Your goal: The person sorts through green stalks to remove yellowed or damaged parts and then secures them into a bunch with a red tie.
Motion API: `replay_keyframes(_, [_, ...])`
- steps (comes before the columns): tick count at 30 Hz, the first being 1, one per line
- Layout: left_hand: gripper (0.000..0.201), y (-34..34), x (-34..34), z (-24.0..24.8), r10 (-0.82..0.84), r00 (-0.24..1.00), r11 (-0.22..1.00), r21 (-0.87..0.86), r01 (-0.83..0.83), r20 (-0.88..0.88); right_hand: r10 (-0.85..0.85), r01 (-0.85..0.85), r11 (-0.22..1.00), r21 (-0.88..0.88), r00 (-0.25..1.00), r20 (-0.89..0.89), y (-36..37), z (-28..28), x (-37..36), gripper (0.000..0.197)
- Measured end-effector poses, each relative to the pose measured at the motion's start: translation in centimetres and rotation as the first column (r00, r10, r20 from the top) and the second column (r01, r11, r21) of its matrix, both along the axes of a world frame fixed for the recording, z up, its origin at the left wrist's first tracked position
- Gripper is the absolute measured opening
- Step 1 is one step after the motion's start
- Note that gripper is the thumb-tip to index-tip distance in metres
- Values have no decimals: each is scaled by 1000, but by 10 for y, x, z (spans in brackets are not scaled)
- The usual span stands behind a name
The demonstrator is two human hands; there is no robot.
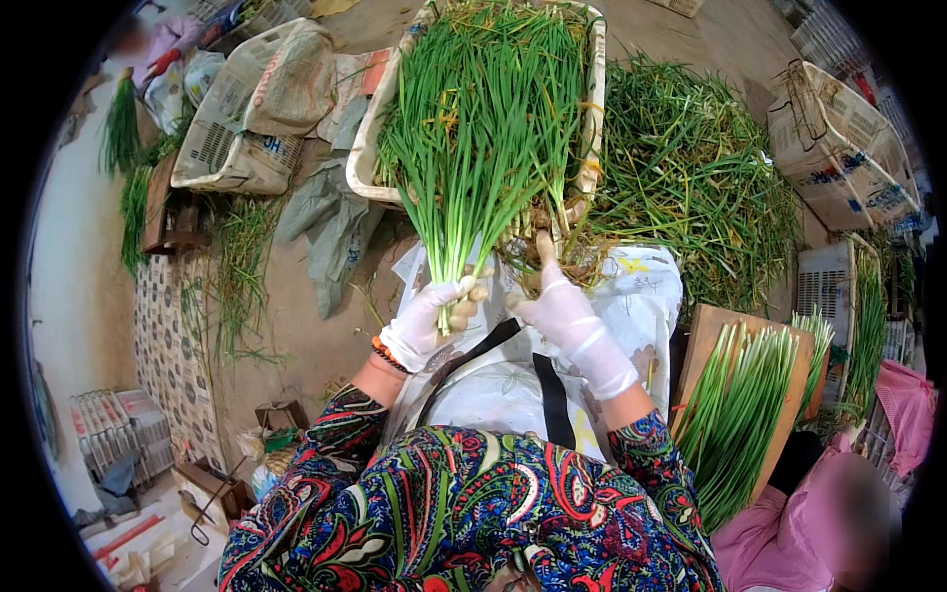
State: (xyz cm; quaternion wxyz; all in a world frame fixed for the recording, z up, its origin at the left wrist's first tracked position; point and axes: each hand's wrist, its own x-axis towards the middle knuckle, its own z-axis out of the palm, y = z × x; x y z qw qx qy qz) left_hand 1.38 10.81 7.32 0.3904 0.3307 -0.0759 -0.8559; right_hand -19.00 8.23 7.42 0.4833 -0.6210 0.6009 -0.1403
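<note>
My left hand [431, 318], in a whitish glove, is closed around the pale stem ends of a bunch of green chives [456, 212]. Their leaves fan away from me over the tub. My right hand [560, 308], gloved as well, is at the near edge of a heap of chives with brown, soil-covered roots [538, 219]. One finger is stretched out against the roots and the thumb stands apart from it; the other fingers are partly hidden. A white plastic tub [361, 178] full of chives lies just beyond both hands. White patterned sheeting [646, 296] covers my lap.
To the right is a large pile of loose leaves [691, 187]. Trimmed chives lie on a wooden board [712, 331] beside a person in pink [779, 533]. White crates stand at left [212, 148] and right [838, 148]. Another person [178, 39] holds chives at the far left.
</note>
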Motion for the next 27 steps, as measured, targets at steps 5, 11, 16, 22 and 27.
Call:
replay_keyframes(5, [31,23,-9,42,-136,978,989,-33,143,161,120,-95,989,-116,964,237,-35,0,34,31])
replay_keyframes(11, [20,21,8,48,-221,769,926,-118,358,601,-492,138,867,479,390,778,-98,-12,-67,28])
replay_keyframes(16, [18,6,34,44,-83,657,871,-266,412,749,-277,52,955,292,-197,941,-118,-2,-258,23])
replay_keyframes(22, [19,-2,37,48,-133,619,901,-166,401,774,-597,679,731,-67,684,419,-76,91,-178,44])
replay_keyframes(27, [21,2,36,50,64,280,782,-222,583,958,32,29,987,-158,929,370,-58,110,-39,73])
